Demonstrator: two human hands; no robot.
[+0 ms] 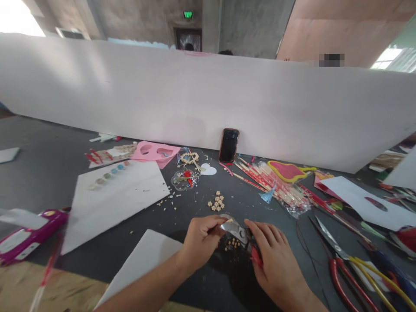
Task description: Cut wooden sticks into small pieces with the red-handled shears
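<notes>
The right hand [276,255] grasps the cutter [239,232] by its red-and-dark handles, fingers wrapped over them. The left hand [201,240] is closed in a pinch at the cutter's metal head, fingertips touching it; between them it appears to hold a small pale piece [229,221], though the fingers partly cover it. The cutter therefore lies between the two hands, its head toward the left fingertips and its handles in the right palm. The piece is at the metal head, just beside the left thumb and forefinger.

Small tan bits [232,245] lie on the dark surface [182,214] between the hands, just below the cutter's head. A cluster of beads [217,202] sits just beyond the left fingertips. Farther beyond the hands, a phone [229,146] stands leaning against a long white panel [146,91], with a white heart [208,169] lying to its left.

Left of the left hand are a large white sheet [113,197] and, nearer the forearm, a white board [146,251]; a purple glue gun [34,232] lies well apart on that side. Beyond the right hand are a bag of red-and-tan sticks [286,193], a blue tassel [268,196] and a pink shape with a yellow rim [287,170]. To the right of the right hand lie red-handled scissors [339,255], open.
</notes>
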